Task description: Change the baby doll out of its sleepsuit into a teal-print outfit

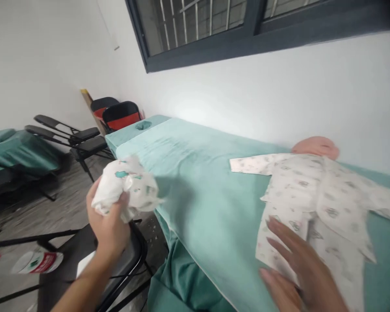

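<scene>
My left hand (108,221) is closed round a crumpled white printed cloth (139,186) with green marks, held up beside the bed's near edge. My right hand (302,260) has its fingers apart and hovers over, or lightly touches, the patterned white baby trousers (273,236); contact cannot be told. Above the trousers, a matching baby top (292,177) lies with its sleeves spread wide. A pinkish doll head (315,147) shows at its collar, near the wall. Clothing covers the doll's body.
The bed's green sheet (208,190) runs along the white wall beneath a barred window (198,21). A black chair (133,247) stands at the near left, with a red-labelled container (39,262) by it. Folding chairs (87,138) and another green-covered bed (22,149) are farther left.
</scene>
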Demonstrator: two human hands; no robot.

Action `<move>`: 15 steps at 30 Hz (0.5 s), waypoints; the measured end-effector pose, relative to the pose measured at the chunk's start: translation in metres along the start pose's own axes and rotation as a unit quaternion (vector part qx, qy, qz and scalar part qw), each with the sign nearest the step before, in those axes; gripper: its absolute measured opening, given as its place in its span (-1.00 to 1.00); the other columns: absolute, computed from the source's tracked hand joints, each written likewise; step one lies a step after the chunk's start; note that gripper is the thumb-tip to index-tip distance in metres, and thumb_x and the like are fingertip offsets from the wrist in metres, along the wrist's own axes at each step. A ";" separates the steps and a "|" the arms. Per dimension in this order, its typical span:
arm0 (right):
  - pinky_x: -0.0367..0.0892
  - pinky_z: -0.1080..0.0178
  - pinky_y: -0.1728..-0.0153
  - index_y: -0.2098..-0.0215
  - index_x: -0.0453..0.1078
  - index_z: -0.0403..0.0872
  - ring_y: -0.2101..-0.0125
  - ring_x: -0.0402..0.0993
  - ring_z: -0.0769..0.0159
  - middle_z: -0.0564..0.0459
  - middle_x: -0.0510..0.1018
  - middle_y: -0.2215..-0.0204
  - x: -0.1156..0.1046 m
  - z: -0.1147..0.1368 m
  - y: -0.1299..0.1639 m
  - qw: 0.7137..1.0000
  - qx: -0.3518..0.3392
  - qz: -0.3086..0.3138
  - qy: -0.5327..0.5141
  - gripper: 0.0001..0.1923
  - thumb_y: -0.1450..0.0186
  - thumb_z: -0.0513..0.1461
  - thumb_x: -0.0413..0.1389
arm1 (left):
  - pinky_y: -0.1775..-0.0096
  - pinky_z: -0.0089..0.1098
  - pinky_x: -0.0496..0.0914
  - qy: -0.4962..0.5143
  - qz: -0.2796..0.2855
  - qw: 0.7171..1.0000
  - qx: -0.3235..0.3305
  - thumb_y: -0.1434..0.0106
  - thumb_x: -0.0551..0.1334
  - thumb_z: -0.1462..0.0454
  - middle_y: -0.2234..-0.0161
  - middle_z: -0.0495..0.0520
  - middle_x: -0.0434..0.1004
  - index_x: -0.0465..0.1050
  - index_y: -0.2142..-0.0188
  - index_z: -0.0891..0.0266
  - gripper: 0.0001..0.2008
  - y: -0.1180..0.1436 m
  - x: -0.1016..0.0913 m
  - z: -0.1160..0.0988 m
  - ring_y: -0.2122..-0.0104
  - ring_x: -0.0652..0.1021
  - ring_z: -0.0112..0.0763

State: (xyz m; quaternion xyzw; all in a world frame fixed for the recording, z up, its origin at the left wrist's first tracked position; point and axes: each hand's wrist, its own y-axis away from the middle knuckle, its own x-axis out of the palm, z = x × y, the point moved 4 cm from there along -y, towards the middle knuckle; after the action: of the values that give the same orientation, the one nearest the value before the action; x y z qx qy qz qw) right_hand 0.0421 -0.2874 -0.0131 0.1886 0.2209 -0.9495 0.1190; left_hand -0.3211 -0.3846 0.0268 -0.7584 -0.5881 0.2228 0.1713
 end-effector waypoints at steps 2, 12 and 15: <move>0.40 -0.10 -0.01 -0.34 -0.05 0.21 -0.23 0.14 -0.12 0.00 0.07 -0.31 0.009 0.016 -0.018 0.999 0.022 0.010 -0.022 -0.14 -0.18 -0.10 0.26 | -0.13 -0.18 0.33 0.096 0.078 0.992 -0.029 -0.05 0.27 0.07 -0.15 0.11 0.34 0.19 -0.17 0.15 -0.30 0.036 0.038 -0.040 -0.12 0.40 -0.11; 0.43 -0.01 0.01 -0.35 -0.09 0.04 -0.03 0.43 0.02 -0.11 0.44 -0.07 -0.051 0.019 -0.066 0.975 0.055 -0.140 -0.166 -0.05 -0.13 -0.06 0.28 | 0.20 -0.22 0.49 0.369 0.545 0.717 -0.230 -0.20 0.15 -0.06 0.04 0.21 0.52 0.26 -0.16 0.21 -0.38 0.180 0.189 -0.168 0.08 0.55 -0.10; 0.40 -0.02 0.00 -0.33 -0.02 -0.01 -0.05 0.40 0.00 -0.17 0.38 -0.11 -0.096 0.012 -0.058 0.973 0.013 -0.215 -0.085 -0.16 -0.18 -0.05 0.21 | 0.16 -0.24 0.47 0.368 0.628 0.644 -0.234 -0.16 0.28 0.03 -0.03 0.20 0.47 0.27 -0.15 0.17 -0.39 0.197 0.189 -0.180 0.03 0.52 -0.10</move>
State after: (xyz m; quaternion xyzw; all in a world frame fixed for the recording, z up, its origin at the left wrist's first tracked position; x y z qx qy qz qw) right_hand 0.1068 -0.2285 0.0579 0.0566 0.2329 -0.9682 -0.0719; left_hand -0.0234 -0.2500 0.0495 -0.9802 0.1083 -0.1655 0.0089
